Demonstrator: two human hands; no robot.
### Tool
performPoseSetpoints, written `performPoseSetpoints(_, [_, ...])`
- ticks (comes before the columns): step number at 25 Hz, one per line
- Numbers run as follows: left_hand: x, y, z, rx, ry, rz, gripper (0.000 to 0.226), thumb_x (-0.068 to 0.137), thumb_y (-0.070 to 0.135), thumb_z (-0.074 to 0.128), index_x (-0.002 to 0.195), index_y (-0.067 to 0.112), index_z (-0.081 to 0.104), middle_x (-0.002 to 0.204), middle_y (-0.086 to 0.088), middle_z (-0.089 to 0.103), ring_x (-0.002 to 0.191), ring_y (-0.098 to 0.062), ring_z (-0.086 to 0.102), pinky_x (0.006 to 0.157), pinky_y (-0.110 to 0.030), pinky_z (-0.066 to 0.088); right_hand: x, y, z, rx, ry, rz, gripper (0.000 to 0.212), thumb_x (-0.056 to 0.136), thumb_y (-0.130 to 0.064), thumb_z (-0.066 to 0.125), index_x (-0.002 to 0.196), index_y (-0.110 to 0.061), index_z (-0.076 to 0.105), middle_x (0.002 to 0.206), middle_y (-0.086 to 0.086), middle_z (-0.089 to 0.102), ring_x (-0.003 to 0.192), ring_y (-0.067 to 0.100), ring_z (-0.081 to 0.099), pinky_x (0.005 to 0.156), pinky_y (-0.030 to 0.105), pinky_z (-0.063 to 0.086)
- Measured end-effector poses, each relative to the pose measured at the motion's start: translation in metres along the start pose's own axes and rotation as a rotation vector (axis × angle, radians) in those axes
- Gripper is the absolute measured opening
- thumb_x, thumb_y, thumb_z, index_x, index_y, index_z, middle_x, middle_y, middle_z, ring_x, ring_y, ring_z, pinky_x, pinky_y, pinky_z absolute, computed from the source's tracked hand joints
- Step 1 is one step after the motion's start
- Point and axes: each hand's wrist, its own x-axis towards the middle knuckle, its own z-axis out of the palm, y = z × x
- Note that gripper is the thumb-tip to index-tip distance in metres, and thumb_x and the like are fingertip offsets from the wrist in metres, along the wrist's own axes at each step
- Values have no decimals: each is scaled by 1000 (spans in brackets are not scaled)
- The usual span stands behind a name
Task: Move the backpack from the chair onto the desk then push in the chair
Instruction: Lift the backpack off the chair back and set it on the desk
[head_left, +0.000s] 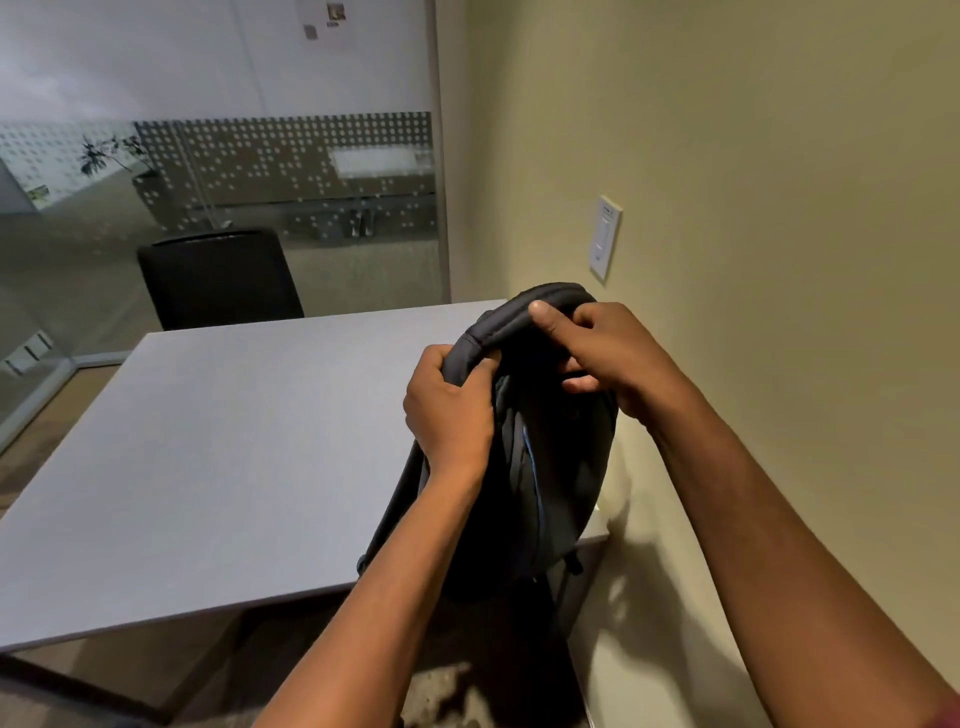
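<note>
A dark backpack (550, 467) with a thin blue trim stands upright at the grey desk's (218, 467) near right corner, beside the wall; its lower part overhangs the desk edge. My left hand (449, 415) grips the left side of its top. My right hand (602, 353) holds the padded top edge, thumb pressed on it. A black chair (218, 280) stands at the far side of the desk, its backrest showing above the desktop. The chair on my side is out of view.
A beige wall (753, 156) runs close along the desk's right side and carries a white switch plate (607, 236). Behind the desk is a glass partition (234, 156) with a dotted band. Carpeted floor (447, 691) shows below the desk's front edge.
</note>
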Motion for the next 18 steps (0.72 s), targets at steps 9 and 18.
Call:
performPoseSetpoints(9, [51, -26, 88, -67, -78, 78, 18, 84, 35, 74, 99, 27, 68, 86, 12, 70, 82, -3, 64, 76, -27, 53, 123, -10, 26, 43, 109, -57, 21, 75, -23, 75, 67, -16, 57, 64, 1, 58, 62, 18, 59, 55, 29, 45])
performPoseSetpoints(18, [63, -82, 141, 47, -494, 167, 72, 86, 18, 72, 150, 24, 40, 158, 10, 35, 142, 3, 30, 120, -32, 28, 194, 18, 12, -194, 219, -14, 64, 85, -6, 58, 144, -9, 32, 112, 9, 51, 92, 25, 54, 68, 29, 44])
